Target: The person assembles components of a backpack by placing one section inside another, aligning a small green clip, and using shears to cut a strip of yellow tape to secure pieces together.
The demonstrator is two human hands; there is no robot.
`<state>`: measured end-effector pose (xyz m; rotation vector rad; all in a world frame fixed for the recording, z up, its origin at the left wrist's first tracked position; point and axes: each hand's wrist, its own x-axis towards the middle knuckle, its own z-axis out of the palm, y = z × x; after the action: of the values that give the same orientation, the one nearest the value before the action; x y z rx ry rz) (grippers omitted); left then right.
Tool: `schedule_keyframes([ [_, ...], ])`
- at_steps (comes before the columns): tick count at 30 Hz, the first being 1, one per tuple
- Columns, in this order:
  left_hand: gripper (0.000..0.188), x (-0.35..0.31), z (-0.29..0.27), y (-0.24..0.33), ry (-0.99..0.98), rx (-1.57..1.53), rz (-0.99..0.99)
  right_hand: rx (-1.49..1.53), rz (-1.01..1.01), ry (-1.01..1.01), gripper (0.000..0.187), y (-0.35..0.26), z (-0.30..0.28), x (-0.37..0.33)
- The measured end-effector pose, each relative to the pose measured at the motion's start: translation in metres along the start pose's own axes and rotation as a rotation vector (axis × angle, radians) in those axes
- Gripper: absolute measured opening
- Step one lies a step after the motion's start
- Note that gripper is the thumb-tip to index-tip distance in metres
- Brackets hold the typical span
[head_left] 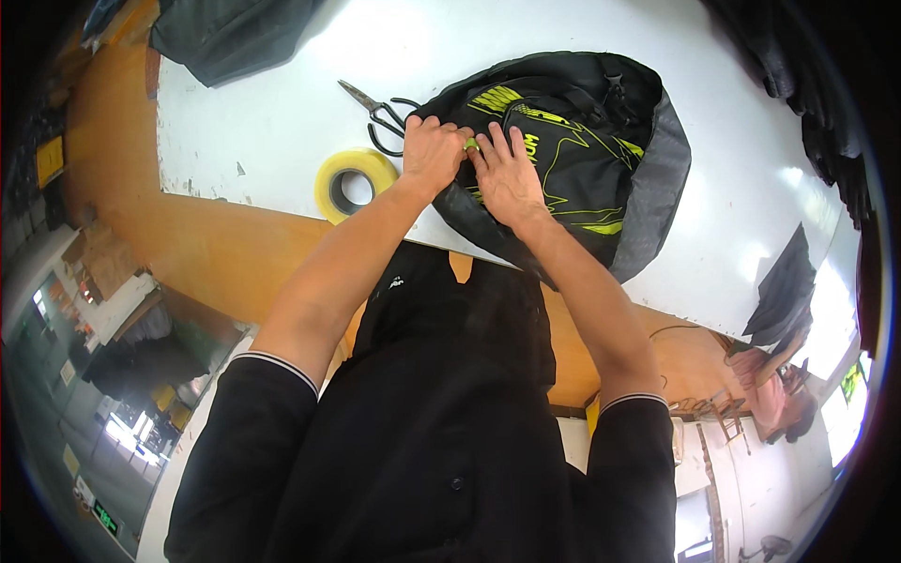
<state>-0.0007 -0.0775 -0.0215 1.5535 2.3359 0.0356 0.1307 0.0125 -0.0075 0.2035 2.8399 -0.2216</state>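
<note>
A black backpack [574, 150] with yellow-green print and a grey side lies on the white table. My left hand [435, 156] is closed at its left edge, fingers curled and gripping the bag's fabric. Flat on the front beside it rests my right hand [510, 180], fingers stretched and apart. Between the fingertips of both hands shows a small bright green piece [471, 145]; whether it belongs to the bag I cannot tell. Black-handled scissors [377, 111] lie just left of my left hand, partly hidden by it. A yellow roll of tape [328, 184] sits near my left forearm.
Dark fabric [230, 38] lies at the table's far left. More dark pieces [798, 84] hang at the far right, and another [784, 286] is at the right edge. A person in pink [765, 389] is beyond the table on the right. The table [272, 141] ends close to my body.
</note>
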Motion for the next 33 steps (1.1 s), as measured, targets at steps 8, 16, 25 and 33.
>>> schedule_keyframes([
  [8, 0.03, -0.002, 0.003, -0.004, 0.018, -0.008, 0.011, -0.183, -0.04, -0.137, 0.047, -0.002, -0.007, -0.002],
  [16, 0.024, 0.002, 0.002, -0.004, -0.018, -0.045, -0.002, -0.247, -0.098, -0.356, 0.049, 0.007, -0.015, 0.007],
  [25, 0.025, -0.001, 0.001, -0.003, -0.024, -0.037, 0.0, -0.043, 0.023, -0.334, 0.047, 0.006, -0.009, 0.007],
  [33, 0.036, -0.004, -0.002, 0.0, -0.01, 0.028, 0.03, 0.017, 0.025, -0.268, 0.045, 0.01, -0.006, 0.001],
])
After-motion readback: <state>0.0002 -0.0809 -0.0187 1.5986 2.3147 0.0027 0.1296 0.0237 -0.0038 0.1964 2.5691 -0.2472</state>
